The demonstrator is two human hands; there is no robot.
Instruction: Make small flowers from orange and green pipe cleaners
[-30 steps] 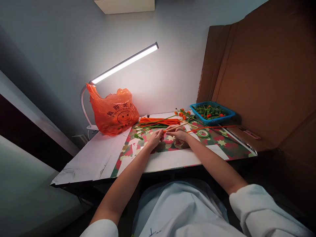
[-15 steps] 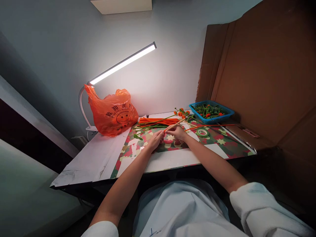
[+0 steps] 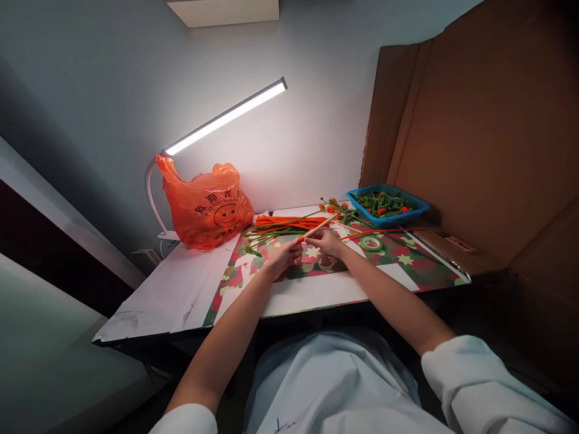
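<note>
My left hand (image 3: 284, 258) is closed around the lower end of a pale wooden stick (image 3: 322, 225) that slants up to the right. At the fingertips, a bit of orange fuzzy wire is wound on the stick. My right hand (image 3: 330, 243) pinches close beside it, fingers closed on an orange pipe cleaner (image 3: 384, 232) whose long end trails out to the right. Behind the hands lies a pile of orange pipe cleaners (image 3: 289, 223), with green stems (image 3: 274, 234) along its near side. A roll of green tape (image 3: 371, 243) sits right of my right hand.
Orange flowers on stems (image 3: 333, 208) lie at the back. A blue basket (image 3: 407, 216) holds green and orange pieces. An orange plastic bag (image 3: 203, 208) stands at left under a lit lamp (image 3: 226, 116). Cardboard (image 3: 452, 132) rises on the right. A camouflage-patterned mat (image 3: 404, 259) covers the tabletop.
My left hand has turned and shifted slightly left and down. The stick has tilted a little more upright, and the trailing end of the pipe cleaner has moved slightly left.
</note>
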